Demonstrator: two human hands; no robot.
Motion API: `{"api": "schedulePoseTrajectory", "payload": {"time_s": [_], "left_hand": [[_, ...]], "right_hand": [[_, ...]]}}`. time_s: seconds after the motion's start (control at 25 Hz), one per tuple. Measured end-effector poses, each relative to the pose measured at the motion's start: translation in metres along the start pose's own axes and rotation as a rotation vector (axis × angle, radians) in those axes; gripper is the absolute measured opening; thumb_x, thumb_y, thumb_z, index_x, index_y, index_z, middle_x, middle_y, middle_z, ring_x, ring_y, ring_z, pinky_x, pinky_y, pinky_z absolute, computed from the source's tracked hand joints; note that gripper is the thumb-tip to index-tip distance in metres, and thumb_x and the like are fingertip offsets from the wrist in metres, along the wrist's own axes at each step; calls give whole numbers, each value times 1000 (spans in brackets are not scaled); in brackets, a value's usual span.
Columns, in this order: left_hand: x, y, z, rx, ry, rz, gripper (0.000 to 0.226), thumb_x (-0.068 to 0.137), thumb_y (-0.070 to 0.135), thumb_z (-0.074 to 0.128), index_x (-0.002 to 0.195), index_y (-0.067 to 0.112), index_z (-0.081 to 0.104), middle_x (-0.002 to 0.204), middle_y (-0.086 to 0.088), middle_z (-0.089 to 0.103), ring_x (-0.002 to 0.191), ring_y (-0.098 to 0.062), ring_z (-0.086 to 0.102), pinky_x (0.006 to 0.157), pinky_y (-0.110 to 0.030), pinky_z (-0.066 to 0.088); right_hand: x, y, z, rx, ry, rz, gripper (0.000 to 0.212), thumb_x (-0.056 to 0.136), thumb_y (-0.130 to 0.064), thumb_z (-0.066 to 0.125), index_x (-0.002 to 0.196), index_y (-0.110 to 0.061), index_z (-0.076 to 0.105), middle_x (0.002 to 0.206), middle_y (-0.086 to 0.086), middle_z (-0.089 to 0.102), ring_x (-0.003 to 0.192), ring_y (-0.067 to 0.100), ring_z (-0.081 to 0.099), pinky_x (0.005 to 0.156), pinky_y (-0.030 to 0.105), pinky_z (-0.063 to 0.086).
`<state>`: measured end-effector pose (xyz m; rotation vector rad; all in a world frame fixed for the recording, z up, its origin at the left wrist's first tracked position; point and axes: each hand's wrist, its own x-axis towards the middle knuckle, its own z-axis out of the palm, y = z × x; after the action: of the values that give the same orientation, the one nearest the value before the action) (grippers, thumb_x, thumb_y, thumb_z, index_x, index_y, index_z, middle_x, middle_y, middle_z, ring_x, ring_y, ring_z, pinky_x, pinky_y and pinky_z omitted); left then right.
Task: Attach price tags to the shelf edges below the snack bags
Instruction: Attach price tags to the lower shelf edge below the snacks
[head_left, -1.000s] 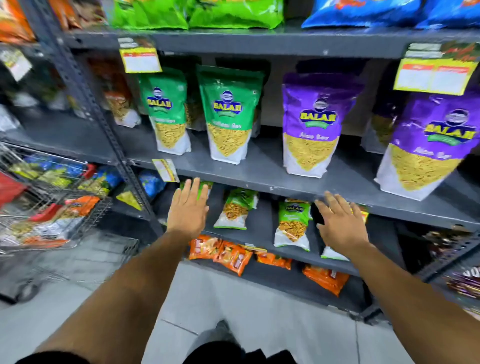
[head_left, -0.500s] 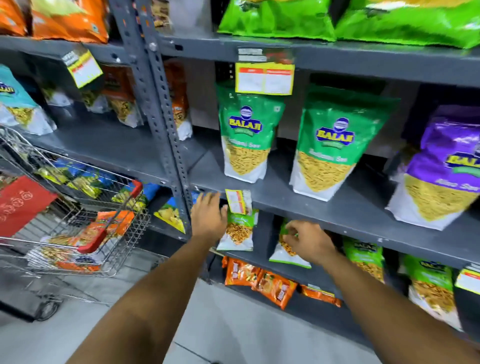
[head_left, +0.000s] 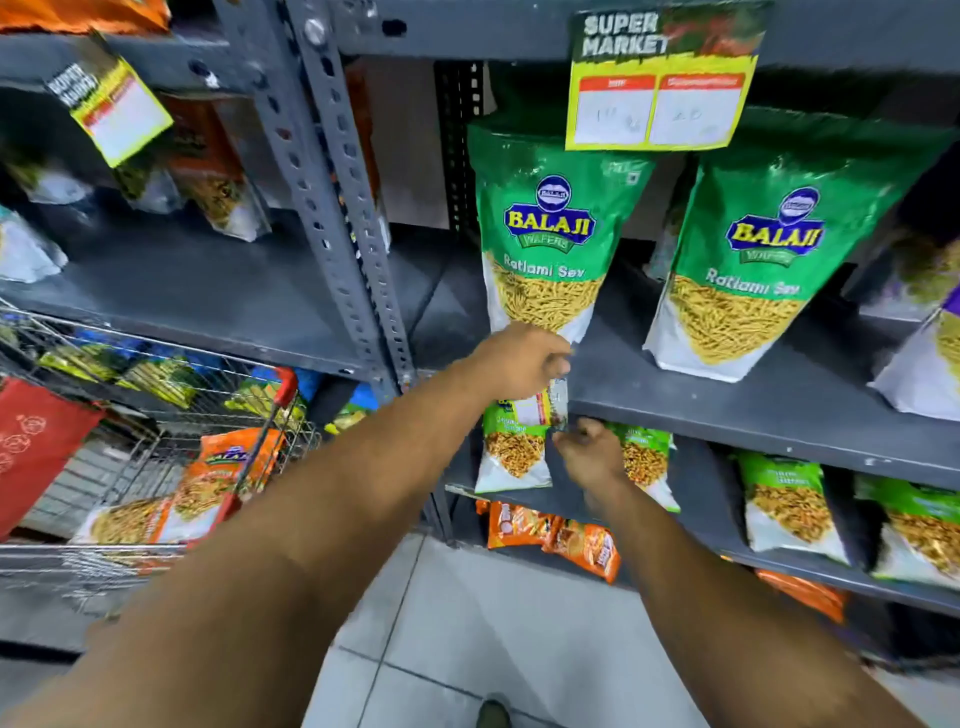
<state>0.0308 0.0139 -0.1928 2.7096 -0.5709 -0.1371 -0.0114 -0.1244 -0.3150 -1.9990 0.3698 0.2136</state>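
A grey shelf (head_left: 727, 410) carries two green snack bags (head_left: 545, 234). At its front edge, below the left bag, the left hand (head_left: 519, 358) pinches the top of a price tag (head_left: 535, 408) while the right hand (head_left: 589, 452), fingers curled, grips its lower corner.

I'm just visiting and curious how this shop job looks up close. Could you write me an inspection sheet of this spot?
Surface: grey metal shelf edge, front lip bare right of the hands.
Job's things: small yellow-and-white paper price tag at that edge, below the green Ratlami Sev bag; a larger yellow price card hangs from the shelf above.
Clutter: orange snack packets lying on the lowest shelf.
Grippers: left hand pinching the tag's top; right hand closed at its lower corner.
Cables: nothing seen.
Surroundings: wire shopping trolley holding snack bags, left; pale tiled floor.
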Motion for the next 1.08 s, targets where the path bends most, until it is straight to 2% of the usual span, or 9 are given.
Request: {"api": "schedulePoseTrajectory", "payload": {"time_s": [0.12, 0.32, 0.44, 0.6, 0.68, 0.76, 0.84, 0.96, 1.08], "left_hand": [[7, 11, 10, 154, -86, 31, 23, 85, 35, 62, 92, 14, 67, 102, -10, 70, 102, -35, 59, 81, -42, 51], [7, 7, 18, 231, -55, 3, 18, 85, 26, 60, 97, 27, 74, 106, -2, 71, 102, -29, 60, 83, -40, 53], [1, -1, 19, 172, -68, -90, 16, 82, 20, 63, 90, 28, 74, 101, 1, 73, 98, -25, 63, 78, -34, 52], [-23, -21, 31, 189, -51, -144, 19, 84, 20, 58, 93, 28, 73, 98, 4, 75, 96, -24, 65, 76, -34, 55], [-32, -29, 38, 285, 11, -139, 21, 88, 19, 53, 95, 26, 72, 94, -1, 75, 91, -27, 63, 72, -33, 54], [-35, -34, 43, 426, 88, -130, 15, 86, 16, 53, 81, 20, 67, 81, -1, 74, 75, -23, 53, 59, -28, 43], [-37, -33, 42, 475, 148, -139, 14, 82, 14, 56, 71, 20, 63, 76, 2, 70, 71, -21, 44, 57, -26, 31], [-36, -30, 40, 498, 169, -148, 17, 80, 14, 59, 65, 22, 60, 77, 4, 66, 75, -23, 49, 59, -27, 30], [-34, -26, 42, 517, 140, -161, 24, 77, 10, 59, 59, 20, 47, 64, 3, 55, 70, -22, 44, 58, -26, 30]], "right_hand": [[-1, 0, -3, 112, -3, 21, 17, 83, -15, 68, 67, -17, 62, 70, 6, 62, 58, 17, 49, 61, 28, 38], [-2, 6, -7, 99, 18, -55, 7, 85, -12, 66, 78, -12, 66, 85, 5, 68, 76, 16, 57, 65, 18, 44], [-5, 12, -17, -87, 42, -127, 11, 87, -22, 66, 85, -12, 70, 86, 3, 72, 81, 19, 63, 72, 26, 47], [-16, 16, -28, -383, 5, -260, 12, 88, -31, 59, 88, -23, 68, 82, 1, 74, 78, 26, 67, 66, 30, 49], [-17, 7, -31, -452, 89, -341, 12, 88, -34, 57, 93, -26, 65, 85, 0, 75, 80, 29, 67, 65, 34, 53], [-15, -3, -35, -454, 159, -384, 16, 88, -36, 59, 101, -27, 62, 91, -3, 75, 85, 28, 67, 67, 37, 55], [-13, -9, -36, -515, 212, -433, 13, 87, -37, 60, 96, -28, 63, 88, -4, 75, 82, 27, 68, 65, 35, 52], [-9, -14, -37, -622, 275, -497, 8, 84, -35, 63, 82, -30, 68, 85, -3, 70, 78, 27, 65, 67, 34, 46], [-2, -17, -39, -698, 291, -481, 11, 83, -35, 62, 79, -30, 71, 87, -4, 69, 80, 26, 64, 68, 33, 42]]}}
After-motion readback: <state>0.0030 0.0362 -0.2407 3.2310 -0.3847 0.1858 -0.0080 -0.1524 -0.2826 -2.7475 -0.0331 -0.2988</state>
